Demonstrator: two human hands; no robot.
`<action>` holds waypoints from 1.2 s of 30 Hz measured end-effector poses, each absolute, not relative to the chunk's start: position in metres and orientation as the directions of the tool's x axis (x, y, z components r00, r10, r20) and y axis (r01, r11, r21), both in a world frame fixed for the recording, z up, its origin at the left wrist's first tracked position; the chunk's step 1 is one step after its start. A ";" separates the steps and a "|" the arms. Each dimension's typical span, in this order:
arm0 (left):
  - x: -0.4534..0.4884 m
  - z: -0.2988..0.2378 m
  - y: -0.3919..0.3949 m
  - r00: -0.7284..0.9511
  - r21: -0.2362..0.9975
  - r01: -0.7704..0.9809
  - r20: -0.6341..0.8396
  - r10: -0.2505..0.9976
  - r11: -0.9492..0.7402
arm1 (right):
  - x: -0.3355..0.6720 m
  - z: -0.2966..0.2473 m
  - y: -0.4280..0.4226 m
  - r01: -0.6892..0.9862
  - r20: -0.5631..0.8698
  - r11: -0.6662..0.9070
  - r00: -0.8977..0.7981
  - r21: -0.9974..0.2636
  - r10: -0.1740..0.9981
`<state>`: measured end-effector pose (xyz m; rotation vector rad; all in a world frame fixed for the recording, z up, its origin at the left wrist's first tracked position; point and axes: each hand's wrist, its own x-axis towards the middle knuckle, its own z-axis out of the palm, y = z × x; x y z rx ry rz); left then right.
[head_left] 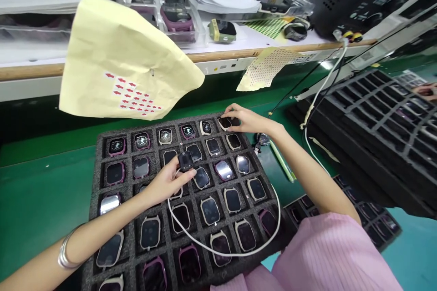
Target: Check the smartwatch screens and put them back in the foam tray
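My left hand is closed around a small black square block with a white cable attached, over the middle of a dark foam tray. My right hand is at the tray's far right corner, fingers gripping the edges of a dark-screened smartwatch in its compartment. Smartwatches without straps, in purple and pale cases, fill the tray's compartments. Along the far row, several have lit faces, such as the purple smartwatch; most other screens are dark.
A yellow sheet with red arrow stickers hangs from the shelf edge beyond the tray. Stacked foam trays stand at right, with another person's hand there. A green pen lies beside my tray. A black instrument sits on the shelf.
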<state>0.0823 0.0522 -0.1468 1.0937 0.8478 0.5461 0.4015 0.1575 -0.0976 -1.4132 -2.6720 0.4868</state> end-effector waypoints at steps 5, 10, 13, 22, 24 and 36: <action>0.081 -0.142 0.055 0.645 0.935 0.073 -0.310 0.699 0.347 | 0.404 -0.100 0.160 0.806 -0.033 0.496 -0.533 -0.322 0.845; 0.080 -0.140 0.060 0.664 0.922 0.054 -0.320 0.676 0.383 | 0.363 -0.082 0.125 0.648 0.128 0.377 -0.398 -0.662 0.908; 0.080 -0.140 0.060 0.666 0.926 0.028 -0.297 0.684 0.376 | 0.319 -0.085 0.090 0.551 0.195 0.458 -0.469 -0.698 0.862; 0.081 -0.141 0.059 0.633 0.945 -0.005 -0.250 0.733 0.326 | 0.271 -0.109 0.061 0.614 0.175 0.649 -0.652 -0.450 0.738; 0.082 -0.141 0.059 0.628 0.944 -0.008 -0.252 0.737 0.330 | 0.274 -0.109 0.064 0.608 0.169 0.647 -0.656 -0.460 0.736; 0.076 -0.139 0.059 0.594 0.957 -0.103 -0.159 0.788 0.270 | 0.268 -0.125 0.057 0.492 0.372 0.689 -0.595 -0.532 0.712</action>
